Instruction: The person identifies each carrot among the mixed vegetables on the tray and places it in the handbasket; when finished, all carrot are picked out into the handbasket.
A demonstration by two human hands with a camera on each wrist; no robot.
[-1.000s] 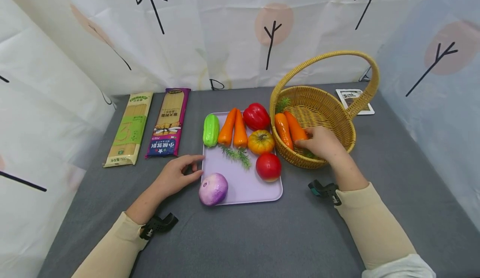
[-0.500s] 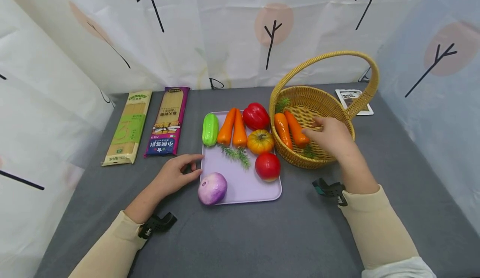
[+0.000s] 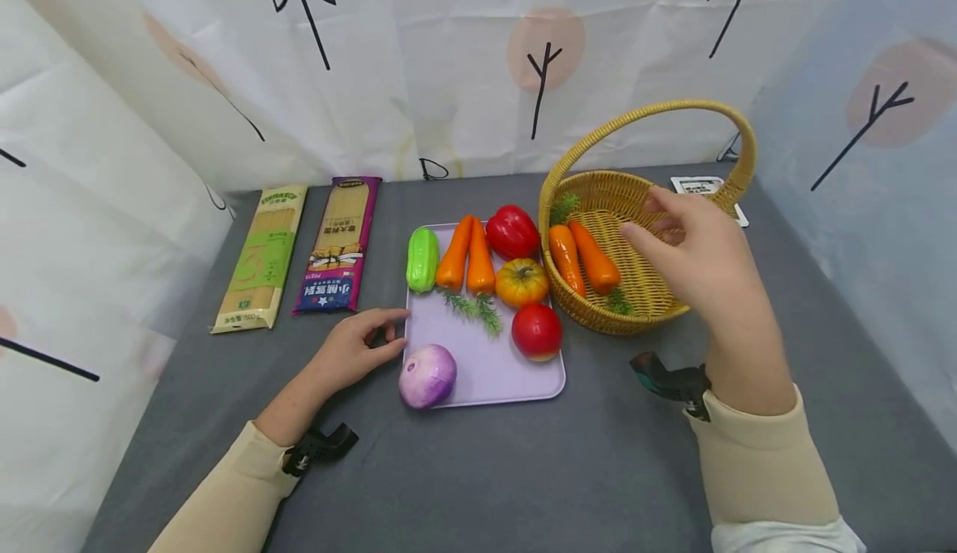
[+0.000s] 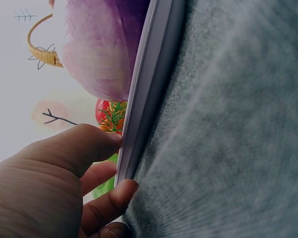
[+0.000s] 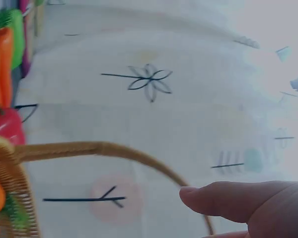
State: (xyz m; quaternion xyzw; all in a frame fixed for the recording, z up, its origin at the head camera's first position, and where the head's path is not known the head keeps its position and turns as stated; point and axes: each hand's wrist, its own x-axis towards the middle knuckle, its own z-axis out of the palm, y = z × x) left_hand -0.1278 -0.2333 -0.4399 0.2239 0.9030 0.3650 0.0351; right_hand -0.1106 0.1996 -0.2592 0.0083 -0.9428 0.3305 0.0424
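My left hand (image 3: 357, 349) rests beside the lilac tray (image 3: 478, 383), its thumb and fingertips touching the left rim; the left wrist view shows the thumb (image 4: 94, 144) right at that edge. A purple onion (image 3: 428, 376) sits on the tray's near left corner. In the head view my right hand (image 3: 706, 258) is raised over the right side of the wicker basket (image 3: 624, 320), holding nothing, thumb and fingers apart. Two carrots (image 3: 594, 258) with green tops lie in the basket's left part. The right wrist view catches the right thumb (image 5: 223, 198) in front of the basket handle (image 5: 99, 148).
On the tray are a green cucumber-like vegetable (image 3: 423, 260), two more carrots (image 3: 478, 258), a red bell pepper (image 3: 512, 232), a small pumpkin (image 3: 522, 282) and a tomato (image 3: 537, 331). Two noodle packs (image 3: 340, 246) lie left. A white-edged card (image 3: 699, 185) is partly hidden behind the basket.
My right hand has let go of the carrot in the basket and risen up and to the right. That carrot now lies beside the other one. The left hand stays at the tray's rim.
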